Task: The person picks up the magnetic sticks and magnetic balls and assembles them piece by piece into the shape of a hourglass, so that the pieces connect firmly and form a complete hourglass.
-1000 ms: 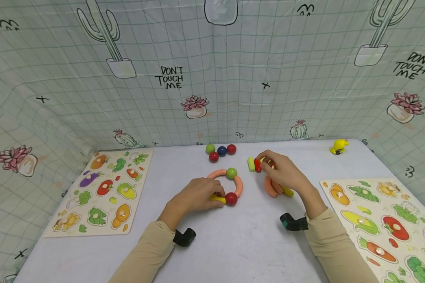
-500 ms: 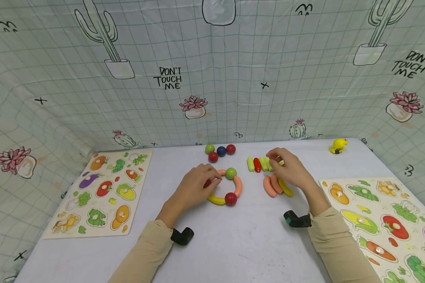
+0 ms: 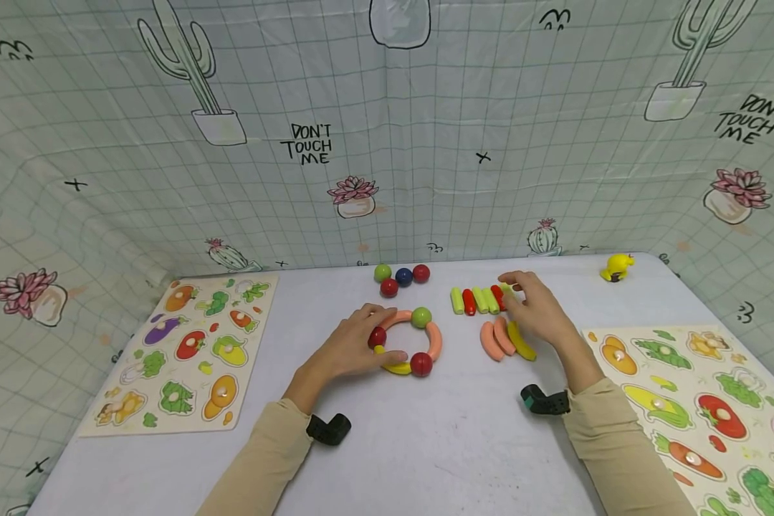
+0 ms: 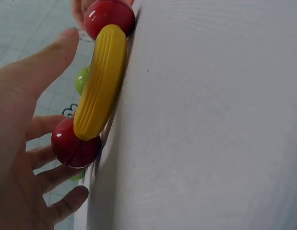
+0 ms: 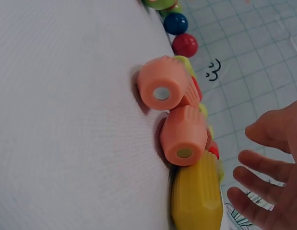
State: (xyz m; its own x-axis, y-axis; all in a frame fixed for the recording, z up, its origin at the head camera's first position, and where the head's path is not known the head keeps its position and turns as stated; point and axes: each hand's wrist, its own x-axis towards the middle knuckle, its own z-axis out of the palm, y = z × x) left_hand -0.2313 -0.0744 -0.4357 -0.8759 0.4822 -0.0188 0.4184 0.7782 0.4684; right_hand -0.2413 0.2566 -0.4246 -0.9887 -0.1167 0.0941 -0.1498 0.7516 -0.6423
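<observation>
A ring of magnetic pieces lies mid-table: a green ball (image 3: 421, 317), two pink curved rods (image 3: 434, 340), a yellow curved rod (image 4: 101, 84) and two red balls (image 3: 421, 364). My left hand (image 3: 345, 345) spreads around the ring's left side, thumb beside the yellow rod. In the left wrist view its fingers lie behind the left red ball (image 4: 75, 143), uncurled; contact is unclear. My right hand (image 3: 538, 309) hovers with relaxed fingers at the right end of a row of short green and red rods (image 3: 480, 301). Nothing shows in its grasp in the right wrist view.
Loose pink rods (image 3: 491, 341) and a yellow rod (image 3: 521, 341) lie below the right hand. Several balls (image 3: 403, 277) sit behind the ring. Vegetable puzzle boards lie left (image 3: 190, 351) and right (image 3: 703, 408). A yellow toy (image 3: 617, 266) stands at the back right.
My left hand brought a red ball to the ring's left side, and its fingers have since spread. My right hand slid rightward along the short rods, uncovering more of the row.
</observation>
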